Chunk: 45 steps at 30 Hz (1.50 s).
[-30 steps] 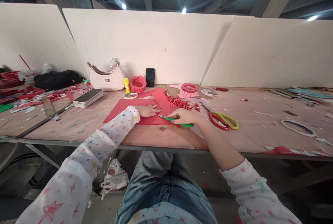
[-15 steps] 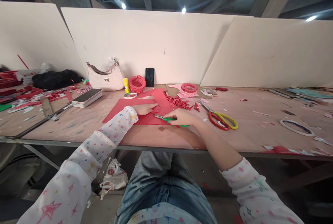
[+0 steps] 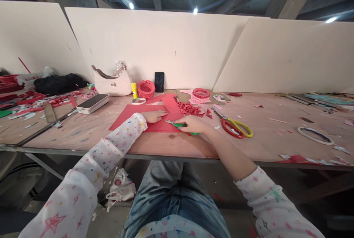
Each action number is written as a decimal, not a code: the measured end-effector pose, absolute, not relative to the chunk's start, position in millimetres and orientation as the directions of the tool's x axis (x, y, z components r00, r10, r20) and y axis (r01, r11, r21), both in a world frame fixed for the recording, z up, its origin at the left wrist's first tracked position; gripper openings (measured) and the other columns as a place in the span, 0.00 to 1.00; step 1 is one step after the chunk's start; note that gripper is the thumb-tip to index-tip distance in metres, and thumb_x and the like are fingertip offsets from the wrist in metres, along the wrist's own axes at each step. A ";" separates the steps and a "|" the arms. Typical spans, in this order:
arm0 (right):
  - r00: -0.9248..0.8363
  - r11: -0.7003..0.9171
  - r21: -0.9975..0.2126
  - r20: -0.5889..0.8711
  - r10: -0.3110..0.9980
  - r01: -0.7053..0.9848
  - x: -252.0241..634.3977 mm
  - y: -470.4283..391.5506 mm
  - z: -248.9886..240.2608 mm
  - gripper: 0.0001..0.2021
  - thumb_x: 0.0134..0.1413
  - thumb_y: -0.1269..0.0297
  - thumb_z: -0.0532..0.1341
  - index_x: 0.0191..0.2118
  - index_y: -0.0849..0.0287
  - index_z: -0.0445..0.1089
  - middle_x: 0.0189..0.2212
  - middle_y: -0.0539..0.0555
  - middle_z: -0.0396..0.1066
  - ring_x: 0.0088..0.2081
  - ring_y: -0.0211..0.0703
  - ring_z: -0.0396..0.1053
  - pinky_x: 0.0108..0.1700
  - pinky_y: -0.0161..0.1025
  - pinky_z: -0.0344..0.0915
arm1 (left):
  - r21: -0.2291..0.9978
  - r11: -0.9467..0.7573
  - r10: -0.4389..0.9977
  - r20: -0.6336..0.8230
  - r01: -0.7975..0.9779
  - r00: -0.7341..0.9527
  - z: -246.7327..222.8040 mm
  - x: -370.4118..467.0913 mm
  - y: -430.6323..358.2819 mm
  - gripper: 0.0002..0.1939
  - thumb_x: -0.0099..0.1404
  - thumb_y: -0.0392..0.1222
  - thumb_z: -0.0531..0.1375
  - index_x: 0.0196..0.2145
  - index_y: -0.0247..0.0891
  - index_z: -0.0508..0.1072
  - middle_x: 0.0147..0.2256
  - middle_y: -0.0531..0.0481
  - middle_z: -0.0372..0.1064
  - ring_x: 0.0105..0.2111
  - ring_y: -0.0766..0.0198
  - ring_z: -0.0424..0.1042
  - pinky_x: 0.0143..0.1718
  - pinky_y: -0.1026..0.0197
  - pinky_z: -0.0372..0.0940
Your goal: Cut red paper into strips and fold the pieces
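My left hand (image 3: 155, 116) lies flat on red paper (image 3: 124, 115), fingers stretched out and palm down. Just to its right, my right hand (image 3: 191, 123) is closed around a green utility knife (image 3: 180, 124). The knife's silvery tip points left, over the paper near my left fingertips; whether it touches the paper I cannot tell. A red paper strip (image 3: 170, 105) slants beyond my hands. Behind my right hand lies a heap of small folded red paper pieces (image 3: 190, 109).
Scissors (image 3: 236, 126) with red and yellow handles lie right of my hand. Behind are red paper rings (image 3: 145, 89), a glue stick (image 3: 134, 90), a tape roll (image 3: 138, 101), an upright phone (image 3: 159, 82) and a handbag (image 3: 112, 82). A boxy device (image 3: 93, 103) sits left.
The utility knife's tip has shifted slightly to the right, away from my left fingers. My left fingertips have drawn back a little on the paper.
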State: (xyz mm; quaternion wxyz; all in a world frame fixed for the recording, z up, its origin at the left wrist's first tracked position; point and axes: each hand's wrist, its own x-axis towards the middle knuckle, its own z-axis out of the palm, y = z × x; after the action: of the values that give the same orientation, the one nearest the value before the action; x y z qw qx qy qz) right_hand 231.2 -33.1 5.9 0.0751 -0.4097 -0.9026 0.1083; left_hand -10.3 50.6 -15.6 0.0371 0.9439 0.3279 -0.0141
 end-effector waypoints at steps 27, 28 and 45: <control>-0.562 0.559 -0.213 0.052 0.825 0.801 234.1 -34.7 15.0 0.17 0.47 0.68 0.54 0.43 0.56 0.73 0.27 0.51 0.73 0.21 0.34 0.57 0.26 0.32 0.50 | 0.059 -0.811 0.578 -0.069 0.582 0.813 -16.3 -8.9 53.4 0.23 0.66 0.38 0.44 0.58 0.36 0.53 0.60 0.45 0.45 0.60 0.61 0.45 0.59 0.59 0.40; -0.555 0.552 -0.211 0.050 0.830 0.807 234.4 -36.6 17.3 0.17 0.47 0.68 0.54 0.43 0.56 0.72 0.29 0.51 0.73 0.22 0.34 0.58 0.26 0.32 0.51 | 0.059 -0.810 0.579 -0.072 0.583 0.812 -16.2 -9.1 53.1 0.23 0.66 0.38 0.44 0.58 0.36 0.53 0.60 0.45 0.45 0.60 0.61 0.45 0.59 0.59 0.40; -0.671 0.652 -0.390 0.108 0.733 0.650 242.7 -31.9 18.0 0.21 0.46 0.69 0.53 0.48 0.58 0.69 0.35 0.51 0.74 0.27 0.36 0.62 0.30 0.32 0.55 | 0.411 -0.761 0.537 -0.035 0.502 0.843 -0.2 -14.5 44.0 0.30 0.57 0.30 0.45 0.58 0.36 0.55 0.59 0.49 0.49 0.58 0.63 0.50 0.58 0.62 0.46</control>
State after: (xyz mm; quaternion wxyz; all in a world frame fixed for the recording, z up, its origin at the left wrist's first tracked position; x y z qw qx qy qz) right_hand 242.7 -31.9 18.0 0.1291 -0.3844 -0.8997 0.1616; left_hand -14.5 44.0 -0.2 0.2067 0.9374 0.2771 0.0427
